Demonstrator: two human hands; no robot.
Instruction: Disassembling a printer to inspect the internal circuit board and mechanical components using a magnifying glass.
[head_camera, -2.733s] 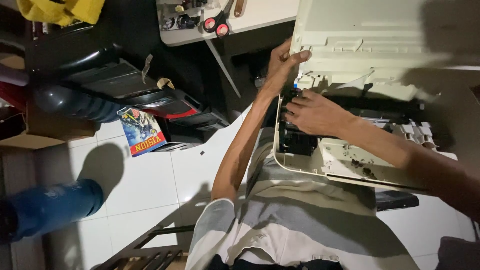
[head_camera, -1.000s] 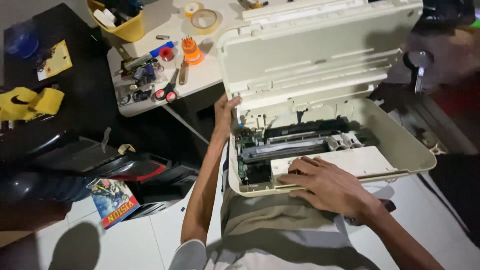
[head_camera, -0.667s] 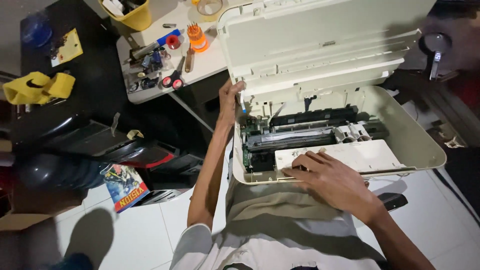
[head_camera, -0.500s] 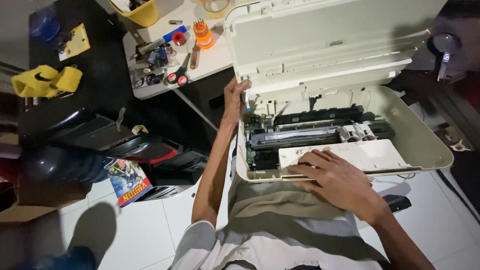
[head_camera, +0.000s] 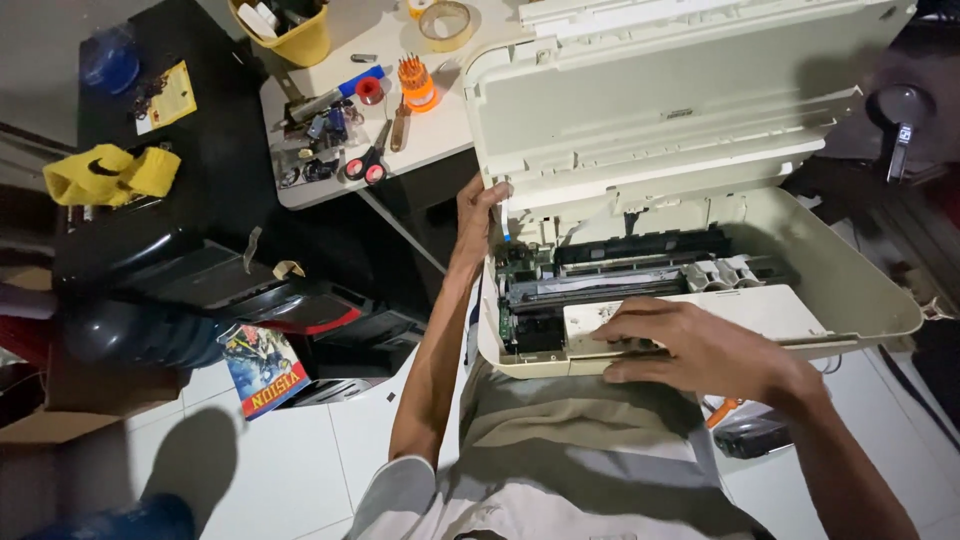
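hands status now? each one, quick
Left hand: gripping the left edge of the printer at its raised lid.
Right hand: open, fingers spread on the printer's front panel, holding nothing.

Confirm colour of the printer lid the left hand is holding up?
Off-white printer lid, left hand at its edge; head view.

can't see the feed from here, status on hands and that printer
Left hand holds up the open printer lid at its corner. Right hand flat on the white front panel. Nothing blocking the exposed carriage.
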